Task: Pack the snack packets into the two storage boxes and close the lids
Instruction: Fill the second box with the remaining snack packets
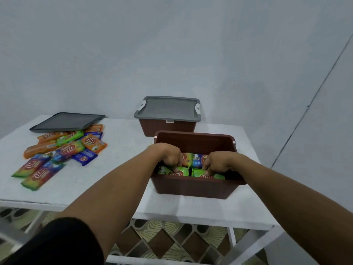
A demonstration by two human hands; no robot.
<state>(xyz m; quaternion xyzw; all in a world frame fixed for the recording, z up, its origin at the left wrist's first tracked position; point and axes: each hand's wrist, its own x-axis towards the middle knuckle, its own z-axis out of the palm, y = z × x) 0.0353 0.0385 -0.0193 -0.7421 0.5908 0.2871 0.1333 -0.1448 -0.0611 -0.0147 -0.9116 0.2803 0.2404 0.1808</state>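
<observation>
Now on my feed, both hands are down inside the open brown box [193,187] at the near right of the white table [118,150]. My left hand [168,156] curls its fingers round the top of the left green packet [182,170], while my right hand [219,162] grips the right green packet [198,172] just beside it. The other packets [197,160] stand behind them in the same box. Directly behind sits the second box [166,129], its grey lid [167,109] on. Well apart to the left lies a heap of loose packets [61,148], with the spare lid [65,122] flat at its far edge.
</observation>
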